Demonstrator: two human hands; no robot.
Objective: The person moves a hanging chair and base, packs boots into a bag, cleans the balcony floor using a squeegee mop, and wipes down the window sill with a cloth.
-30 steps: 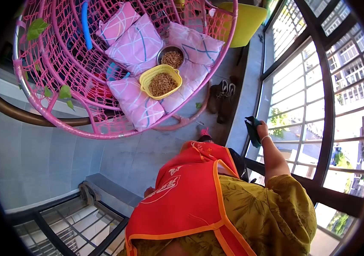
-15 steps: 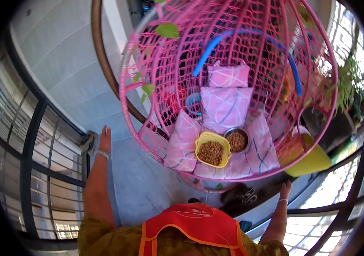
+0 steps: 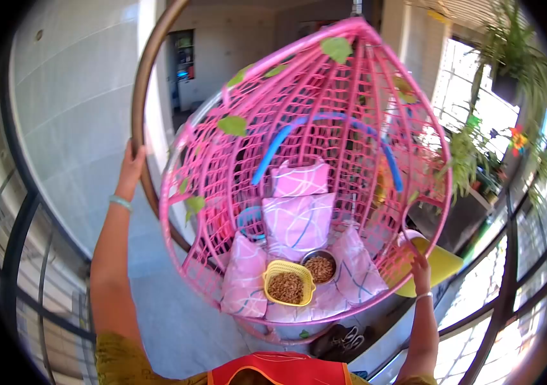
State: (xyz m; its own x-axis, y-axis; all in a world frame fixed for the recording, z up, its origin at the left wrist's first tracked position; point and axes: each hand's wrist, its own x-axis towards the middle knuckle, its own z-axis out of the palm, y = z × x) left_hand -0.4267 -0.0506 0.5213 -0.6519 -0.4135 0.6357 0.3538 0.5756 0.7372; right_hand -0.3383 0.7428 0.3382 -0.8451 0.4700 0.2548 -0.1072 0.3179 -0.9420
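Pink mesh hanging chair (image 3: 315, 146), one, hung on a single chain (image 3: 357, 8) ahead of the person, between the two arms. Cushions (image 3: 299, 221), pink with pale and blue lines, at least five. Yellow basket (image 3: 278, 267), one, and metal bowl (image 3: 311, 255), one, side by side on the seat, both holding brown pieces (image 3: 286, 288). Blue tube (image 3: 320, 116), one, arched across the back. Hands, two: left hand (image 3: 130, 168) against a curved brown pole (image 3: 137, 109), right hand (image 3: 420, 268) at the chair's lower right edge; whether either grips cannot be told. Orientation: opening towards the person, long axis roughly upright, peak up and right of centre. Surface and room: grey tiled floor (image 3: 184, 314), pale grey wall (image 3: 78, 109) at left, barred windows (image 3: 479, 301) at right, dark shoes (image 3: 331, 342) on the floor below, potted plants (image 3: 469, 157) beyond.
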